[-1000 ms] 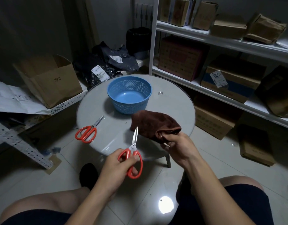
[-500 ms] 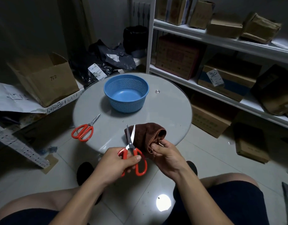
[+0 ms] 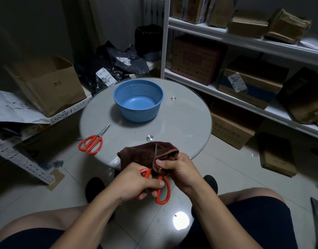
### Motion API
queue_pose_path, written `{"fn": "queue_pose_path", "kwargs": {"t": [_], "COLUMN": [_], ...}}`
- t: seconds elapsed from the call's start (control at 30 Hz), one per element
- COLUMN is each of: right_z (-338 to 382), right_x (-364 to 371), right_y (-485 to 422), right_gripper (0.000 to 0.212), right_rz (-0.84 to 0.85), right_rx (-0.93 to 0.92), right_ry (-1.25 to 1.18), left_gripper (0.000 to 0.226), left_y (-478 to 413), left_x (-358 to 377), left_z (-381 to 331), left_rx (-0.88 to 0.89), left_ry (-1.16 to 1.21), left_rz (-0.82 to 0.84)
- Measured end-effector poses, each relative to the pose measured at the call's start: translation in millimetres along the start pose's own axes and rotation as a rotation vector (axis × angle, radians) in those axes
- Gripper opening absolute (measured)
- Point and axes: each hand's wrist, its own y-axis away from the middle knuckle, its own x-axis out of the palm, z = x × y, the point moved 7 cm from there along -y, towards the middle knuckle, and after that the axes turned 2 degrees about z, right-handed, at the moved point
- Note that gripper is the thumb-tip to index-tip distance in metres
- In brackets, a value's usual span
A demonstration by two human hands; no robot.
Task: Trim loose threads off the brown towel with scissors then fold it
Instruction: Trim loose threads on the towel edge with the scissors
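The brown towel [image 3: 136, 155] lies bunched over the near edge of the round grey table [image 3: 181, 126]. My right hand [image 3: 179, 168] pinches a folded edge of it. My left hand [image 3: 136, 184] grips orange-handled scissors [image 3: 162, 191], whose blades point up against the towel next to my right fingers. Only a thin strip of blade shows above the cloth. A second pair of orange scissors [image 3: 91, 143] rests on the table's left edge, untouched.
A blue perforated basket [image 3: 138, 101] stands at the table's far middle. White shelving [image 3: 244, 40] with cardboard boxes runs along the right. An open carton [image 3: 52, 87] and black bags [image 3: 115, 67] sit at left. My knees are under the table's near side.
Both hands have come closer together at the table's near edge. The scissors moved right and their blades now meet the towel edge my right hand holds.
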Motion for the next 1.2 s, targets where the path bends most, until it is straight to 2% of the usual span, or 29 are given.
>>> {"fn": "queue_pose_path", "kwargs": {"t": [0.17, 0.3, 0.37, 0.47, 0.5, 0.6, 0.67, 0.73, 0.87, 0.97, 1.07, 1.2], "right_z": [-7.0, 2.8, 11.1, 9.9, 7.4, 1.8, 2.7, 5.2, 9.9, 8.6, 5.9, 4.4], "right_x": [-7.8, -41.5, -51.8, -39.1, -30.8, -4.2, 7.1, 9.2, 8.3, 5.1, -0.3, -9.3], "right_y": [-9.5, -11.5, -3.4, 7.6, 9.5, 6.9, 5.0, 3.3, 3.4, 4.8, 5.1, 5.0], "right_gripper": [0.057, 0.061, 0.051, 0.04, 0.041, 0.047, 0.045, 0.039, 0.024, 0.018, 0.015, 0.01], "right_rz": [-0.158, -0.332, -0.318, -0.216, -0.18, -0.108, -0.134, -0.198, -0.244, -0.282, -0.297, -0.307], "right_rx": [0.078, 0.003, -0.03, -0.04, -0.051, -0.077, -0.1, -0.111, -0.114, -0.1, -0.1, -0.112], "right_ry": [-0.26, -0.511, -0.419, -0.274, -0.247, -0.138, -0.042, 0.011, 0.016, -0.015, -0.009, -0.029], "left_gripper": [0.028, 0.03, 0.034, 0.028, 0.024, 0.016, 0.029, 0.037, 0.038, 0.04, 0.038, 0.027], "left_y": [-3.4, 1.3, 3.4, 12.5, 14.5, 12.2, 8.9, 4.1, 3.5, 6.2, 12.2, 18.5], "left_x": [-4.4, -10.5, -26.3, -46.6, -44.1, -20.6, -6.2, 3.2, 13.8, 23.5, 22.1, -3.2], "left_z": [3.0, 10.7, 12.1, -1.7, -9.0, -25.3, -26.7, -21.4, -14.7, -10.8, -15.2, -33.1], "left_rx": [-0.038, -0.07, -0.049, 0.039, 0.068, 0.146, 0.152, 0.152, 0.209, 0.275, 0.31, 0.401], "left_ry": [-0.019, -0.036, -0.13, -0.46, -0.561, -0.801, -0.964, -1.108, -1.247, -1.282, -1.205, -0.993], "left_rz": [-0.001, -0.068, -0.252, -0.62, -0.675, -0.697, -0.698, -0.699, -0.741, -0.677, -0.604, -0.713]}}
